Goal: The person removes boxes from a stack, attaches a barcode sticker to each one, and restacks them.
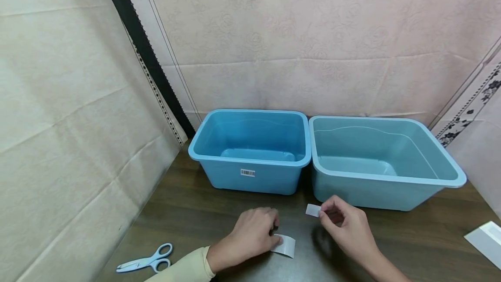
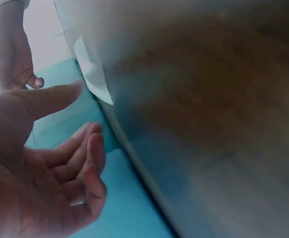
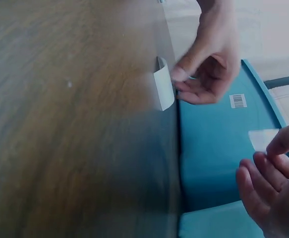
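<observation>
My right hand (image 1: 348,229) pinches a small white label (image 1: 312,210) between thumb and fingertips, just in front of the blue bins. To its left, a short curved piece of white paper (image 1: 286,246) lies on the dark wooden table. Over that paper's left edge hovers my left hand (image 1: 252,234); its thumb is close to the paper. The left wrist view shows the left thumb (image 2: 55,99) standing apart from the loosely bent fingers, with nothing between them. In the right wrist view the label (image 3: 262,139) sticks out from the right fingertips.
A blue bin (image 1: 270,179) with a barcode sticker (image 1: 247,172) stands at the back, beside a paler blue-green bin (image 1: 364,193). Light blue scissors (image 1: 137,264) lie at the front left. A white flat object (image 1: 485,243) is at the right edge. Cloth-covered walls (image 1: 293,34) enclose the table.
</observation>
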The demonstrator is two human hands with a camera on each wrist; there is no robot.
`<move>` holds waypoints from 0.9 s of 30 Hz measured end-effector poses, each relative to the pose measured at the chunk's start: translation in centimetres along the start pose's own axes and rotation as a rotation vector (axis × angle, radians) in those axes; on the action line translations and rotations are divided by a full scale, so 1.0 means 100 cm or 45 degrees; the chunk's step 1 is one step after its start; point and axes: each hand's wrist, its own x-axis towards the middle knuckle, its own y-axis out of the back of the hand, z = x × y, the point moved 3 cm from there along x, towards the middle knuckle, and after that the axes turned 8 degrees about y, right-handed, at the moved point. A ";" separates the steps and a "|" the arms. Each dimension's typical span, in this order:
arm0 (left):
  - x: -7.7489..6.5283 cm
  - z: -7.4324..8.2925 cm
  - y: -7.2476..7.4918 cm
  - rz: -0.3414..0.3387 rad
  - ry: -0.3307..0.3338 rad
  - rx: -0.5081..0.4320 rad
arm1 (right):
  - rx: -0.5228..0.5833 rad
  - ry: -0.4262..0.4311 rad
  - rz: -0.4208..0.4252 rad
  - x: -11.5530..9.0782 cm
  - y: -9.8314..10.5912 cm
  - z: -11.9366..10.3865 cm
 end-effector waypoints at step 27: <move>0.039 0.037 0.017 -0.211 0.148 -1.640 | -0.530 0.731 0.184 -0.006 0.010 -0.018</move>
